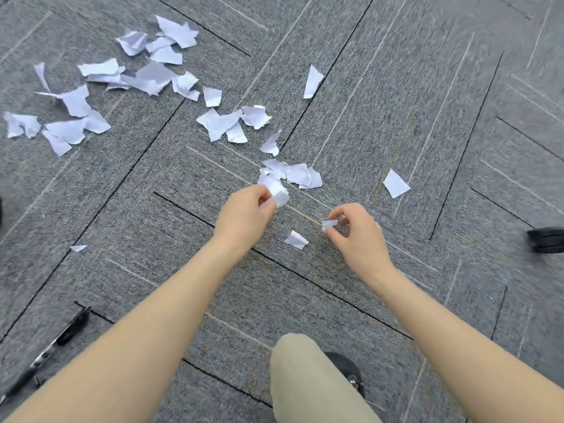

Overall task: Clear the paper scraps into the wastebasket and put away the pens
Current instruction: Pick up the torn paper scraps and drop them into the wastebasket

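Note:
Several torn white paper scraps (pixel 146 76) lie scattered over the grey carpet, densest at the upper left. My left hand (pixel 244 218) pinches a few scraps (pixel 274 193) next to a small heap (pixel 300 175). My right hand (pixel 355 236) holds one tiny scrap (pixel 329 223) between thumb and fingers. One loose scrap (pixel 296 239) lies between my hands, and another (pixel 395 183) lies to the right. Two black pens (pixel 65 332) lie at the lower left, one (pixel 18 384) partly behind my left forearm. No wastebasket is in view.
My knee in beige trousers (pixel 308 380) and a black shoe (pixel 346 366) are at the bottom centre. A black chair castor (pixel 546 239) sits at the right edge. A small scrap (pixel 78 248) lies alone at the left.

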Action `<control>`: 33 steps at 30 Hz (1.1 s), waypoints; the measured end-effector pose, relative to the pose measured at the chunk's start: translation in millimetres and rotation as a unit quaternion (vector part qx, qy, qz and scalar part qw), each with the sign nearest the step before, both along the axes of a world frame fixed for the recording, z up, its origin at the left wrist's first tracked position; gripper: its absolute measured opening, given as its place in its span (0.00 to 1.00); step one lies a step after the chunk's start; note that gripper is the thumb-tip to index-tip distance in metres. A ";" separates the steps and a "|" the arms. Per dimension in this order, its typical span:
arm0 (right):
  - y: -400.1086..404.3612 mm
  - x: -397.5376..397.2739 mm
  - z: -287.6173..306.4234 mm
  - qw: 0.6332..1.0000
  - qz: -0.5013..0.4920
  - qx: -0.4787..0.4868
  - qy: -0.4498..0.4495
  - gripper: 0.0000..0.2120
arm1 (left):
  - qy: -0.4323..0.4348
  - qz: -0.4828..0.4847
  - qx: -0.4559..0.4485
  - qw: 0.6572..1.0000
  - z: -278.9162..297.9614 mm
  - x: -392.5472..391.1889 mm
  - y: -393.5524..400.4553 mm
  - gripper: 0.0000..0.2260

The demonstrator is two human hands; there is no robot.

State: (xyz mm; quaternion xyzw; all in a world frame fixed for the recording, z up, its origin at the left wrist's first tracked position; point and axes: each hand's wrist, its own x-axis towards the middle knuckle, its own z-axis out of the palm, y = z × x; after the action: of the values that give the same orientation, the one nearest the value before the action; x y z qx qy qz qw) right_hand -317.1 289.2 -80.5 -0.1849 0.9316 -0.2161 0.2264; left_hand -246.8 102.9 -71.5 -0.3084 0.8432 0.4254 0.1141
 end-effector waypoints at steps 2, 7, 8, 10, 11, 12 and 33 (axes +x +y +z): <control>1.2 -1.9 -3.5 1.000 0.008 0.021 0.004 0.07 | -0.003 -0.016 -0.037 0.999 -1.3 -14.8 -4.0 0.08; -2.3 -5.4 -2.8 0.999 0.021 0.032 -0.008 0.01 | -0.035 -0.030 -0.148 0.988 -10.5 -18.3 -4.2 0.06; -2.9 -6.3 -2.9 0.999 0.022 0.035 -0.009 0.01 | -0.031 -0.021 -0.157 0.987 -11.5 -17.1 -2.2 0.05; -3.2 -7.9 -4.1 0.999 0.027 0.041 -0.009 0.02 | -0.021 0.005 -0.158 0.987 -12.1 -16.8 3.0 0.05; -3.0 -8.4 -5.0 0.999 0.031 0.043 -0.006 0.02 | -0.016 0.025 -0.143 0.989 -11.3 -17.5 5.4 0.06; -2.9 -8.0 -5.6 0.998 0.034 0.045 -0.002 0.02 | -0.011 0.045 -0.122 0.991 -10.6 -18.7 7.3 0.08; -15.5 13.4 5.7 0.994 -0.008 -0.055 -0.095 0.03 | -0.032 0.124 0.021 0.992 -12.9 16.8 1.6 0.05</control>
State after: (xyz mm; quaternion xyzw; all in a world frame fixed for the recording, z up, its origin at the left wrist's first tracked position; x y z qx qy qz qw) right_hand -303.7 273.7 -74.7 -0.1686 0.8940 -0.2853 0.3017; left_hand -230.0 104.5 -84.4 -0.4214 0.7852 0.4438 0.0941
